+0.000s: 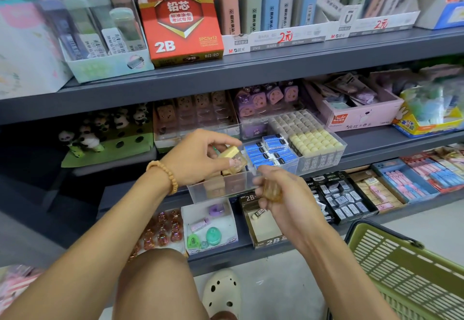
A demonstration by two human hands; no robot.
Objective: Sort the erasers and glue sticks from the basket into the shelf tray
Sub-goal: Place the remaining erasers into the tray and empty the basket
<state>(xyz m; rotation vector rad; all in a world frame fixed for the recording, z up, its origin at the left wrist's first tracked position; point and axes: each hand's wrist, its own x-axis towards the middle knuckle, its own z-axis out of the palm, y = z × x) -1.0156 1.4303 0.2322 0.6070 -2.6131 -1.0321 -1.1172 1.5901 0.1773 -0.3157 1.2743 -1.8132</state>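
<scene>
Over clear tray (218, 189) — both hands pinch amber erasers: L (200, 157), R (283, 194).

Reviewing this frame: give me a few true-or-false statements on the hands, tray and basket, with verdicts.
1. The left hand holds a gold-wrapped eraser over the clear tray. True.
2. The right hand is empty. False: it grips a small amber item.
3. The green basket sits on the shelf. False: it stands on the floor, at the person's right.
4. Blue-sleeved erasers fill a tray compartment. True.
</scene>
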